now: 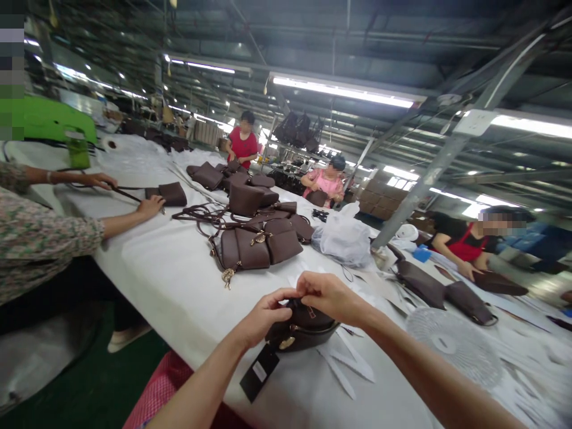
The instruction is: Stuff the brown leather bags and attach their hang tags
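A small dark brown handbag (308,338) sits on the white table in front of me, with gold zips and a gold charm (286,343). From it hangs a black tag (259,372) with a pale label. My left hand (269,311) is closed at the bag's top edge, thumb and forefinger pinched together. Touching it from the right, my right hand (325,293) is also closed on the top of the bag. The exact piece between the fingertips is hidden. White strips (346,363) lie beside the bag.
Several brown bags (250,238) are heaped farther up the table (156,256). White plastic bags (344,235) lie behind my hands. To the right stand a fan (453,342) and a slanted metal post (420,179). A person's hand (152,205) holds a bag on the left; other people work around.
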Demonstrator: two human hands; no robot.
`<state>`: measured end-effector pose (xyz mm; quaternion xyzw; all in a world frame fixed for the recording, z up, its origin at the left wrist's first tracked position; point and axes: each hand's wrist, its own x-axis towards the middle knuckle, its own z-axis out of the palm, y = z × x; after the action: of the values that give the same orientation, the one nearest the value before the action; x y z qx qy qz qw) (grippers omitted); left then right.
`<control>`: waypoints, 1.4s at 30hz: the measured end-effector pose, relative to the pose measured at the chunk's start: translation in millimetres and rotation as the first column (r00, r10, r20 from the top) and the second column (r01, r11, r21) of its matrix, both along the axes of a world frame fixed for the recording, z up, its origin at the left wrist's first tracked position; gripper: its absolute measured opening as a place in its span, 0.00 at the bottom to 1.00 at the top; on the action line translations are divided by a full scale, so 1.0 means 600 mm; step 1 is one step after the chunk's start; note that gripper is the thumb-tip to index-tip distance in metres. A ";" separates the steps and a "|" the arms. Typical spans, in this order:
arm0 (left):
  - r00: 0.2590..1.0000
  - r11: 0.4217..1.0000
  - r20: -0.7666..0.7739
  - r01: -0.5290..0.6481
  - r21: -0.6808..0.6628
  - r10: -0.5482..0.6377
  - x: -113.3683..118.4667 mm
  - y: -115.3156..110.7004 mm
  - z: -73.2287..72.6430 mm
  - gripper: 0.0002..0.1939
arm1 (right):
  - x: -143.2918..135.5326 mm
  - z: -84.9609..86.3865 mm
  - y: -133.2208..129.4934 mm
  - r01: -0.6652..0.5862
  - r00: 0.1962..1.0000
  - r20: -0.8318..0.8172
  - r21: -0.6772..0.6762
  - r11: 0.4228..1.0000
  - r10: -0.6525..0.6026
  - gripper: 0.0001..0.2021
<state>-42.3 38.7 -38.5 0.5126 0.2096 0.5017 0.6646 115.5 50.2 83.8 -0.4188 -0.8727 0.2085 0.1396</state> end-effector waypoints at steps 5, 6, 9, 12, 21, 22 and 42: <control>0.998 0.992 -0.062 -0.015 0.127 0.023 -0.020 0.002 -0.003 0.18 | -0.005 0.009 0.006 -0.126 0.991 -0.062 -0.099 0.987 0.121 0.10; 0.997 0.988 -0.076 -0.020 0.152 0.032 -0.020 0.005 -0.001 0.16 | -0.004 0.008 0.009 -0.158 0.986 -0.065 -0.102 0.982 0.152 0.09; 0.984 0.981 -0.161 -0.049 0.188 0.079 -0.019 0.016 0.002 0.14 | 0.003 -0.008 0.016 -0.200 0.976 -0.101 -0.043 0.979 0.195 0.08; 0.954 0.967 -0.257 -0.093 0.235 0.154 -0.020 0.025 0.006 0.15 | 0.011 -0.030 0.018 -0.099 0.977 -0.181 0.086 0.991 0.114 0.08; 0.816 0.830 -0.460 -0.043 0.556 0.350 -0.013 0.025 0.070 0.02 | 0.047 -0.048 0.012 0.160 0.981 -0.165 0.376 0.913 -0.104 0.09; 0.802 0.820 -0.480 -0.021 0.572 0.355 -0.013 0.024 0.075 0.01 | 0.058 -0.049 0.008 0.162 0.982 -0.160 0.440 0.883 -0.101 0.07; 0.786 0.839 -0.618 0.320 0.440 0.025 -0.024 0.043 0.104 0.09 | 0.068 -0.182 -0.053 0.353 0.886 -0.463 0.637 0.685 -0.026 0.07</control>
<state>-57.0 64.7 24.1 0.8207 0.2221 0.2942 0.4366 156.1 18.5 -25.2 -0.3687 -0.7843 -0.0727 0.4936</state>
